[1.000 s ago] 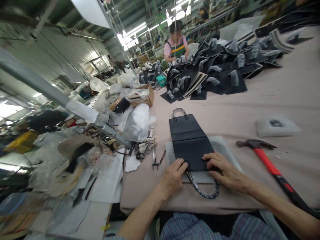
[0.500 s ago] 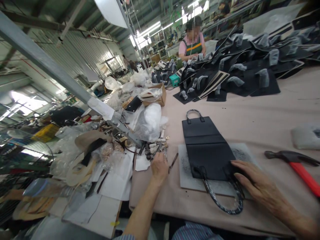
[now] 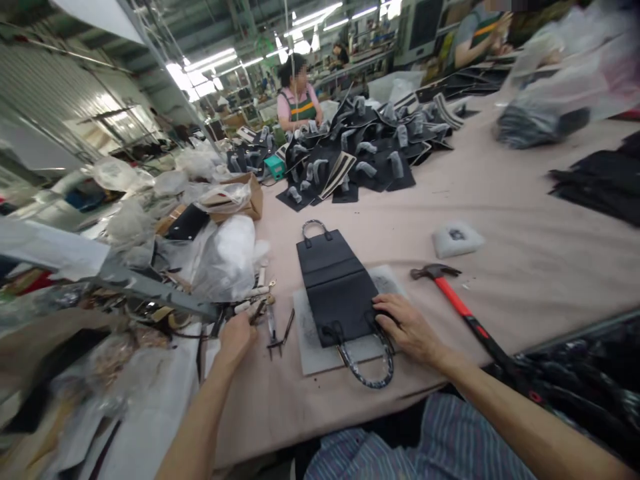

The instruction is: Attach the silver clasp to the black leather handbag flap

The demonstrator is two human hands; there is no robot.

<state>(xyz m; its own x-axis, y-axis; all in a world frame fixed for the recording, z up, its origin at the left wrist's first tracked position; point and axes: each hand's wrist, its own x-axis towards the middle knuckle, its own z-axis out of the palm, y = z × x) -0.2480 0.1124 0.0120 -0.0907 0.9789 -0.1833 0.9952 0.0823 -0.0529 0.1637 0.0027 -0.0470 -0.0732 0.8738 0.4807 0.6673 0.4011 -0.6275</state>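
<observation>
A black leather handbag panel (image 3: pixel 334 277) lies flat on a pale board (image 3: pixel 309 353), its plastic-wrapped handle (image 3: pixel 367 381) looping toward me. My right hand (image 3: pixel 407 330) rests on the panel's near right corner, by the base of that handle, fingers stretched out. At the table's left edge my left hand (image 3: pixel 237 339) has its fingers curled in among small hand tools. A dark tool end shows at its fingertips; what exactly the fingers grip is hidden. Just right of this hand lie a pair of dividers (image 3: pixel 287 328) and a slim metal tool (image 3: pixel 271 323).
A hammer with a red and black handle (image 3: pixel 457 300) lies to the right, below a wrapped white block (image 3: pixel 457 240). Many black panels (image 3: pixel 370 157) are heaped at the back, where a person works. Plastic bags (image 3: pixel 227 257) and scraps crowd the left.
The view has swung right, so the bag panel and hammer appear further left. My left hand has shifted slightly away from the metal tools, which show more fully. The right hand stays on the panel.
</observation>
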